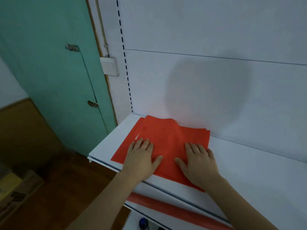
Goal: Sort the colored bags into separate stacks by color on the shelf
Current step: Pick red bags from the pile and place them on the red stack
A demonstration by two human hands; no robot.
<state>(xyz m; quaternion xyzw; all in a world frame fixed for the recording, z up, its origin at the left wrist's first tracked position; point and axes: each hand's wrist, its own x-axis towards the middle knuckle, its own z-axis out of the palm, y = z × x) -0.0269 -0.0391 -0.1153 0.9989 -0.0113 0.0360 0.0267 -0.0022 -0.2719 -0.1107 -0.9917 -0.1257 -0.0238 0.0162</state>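
1. Head view, looking down at a white shelf (249,163): smooth, flat, matte board with a straight front lip and a rounded left corner, set against a plain white back panel crossed by thin horizontal seams.
2. On the left part of the shelf, a stack of red bags (166,135): thin, flat, sheet-like pieces, roughly rectangular, edges slightly fanned at the back and right; a soft raised fold near the back middle, a small cut-out slit near the left side.
3. Left hand (141,156) pressed palm-down on the near left area of the stack, fingers (142,143) straight and close together, thumb spread toward the middle; nothing gripped.
4. Right hand (197,161) flat on the near right area of the same stack, fingers straight and slightly spread, thumb pointing inward toward the left hand; nothing gripped. Both bare forearms reaching in from the lower edge.
5. Below the shelf lip, a glossy red strip (166,206) along the front of a lower white shelf; beneath it a small dark rounded cap, too blurred to identify.
6. Left of the shelving, a slotted upright (123,52) with a column of dark slots, a white boxy wall switch (109,66), and a smooth teal door (49,63) with metal hinges.
7. Brown wooden floor at lower left, with cardboard boxes (15,188) at the edge.
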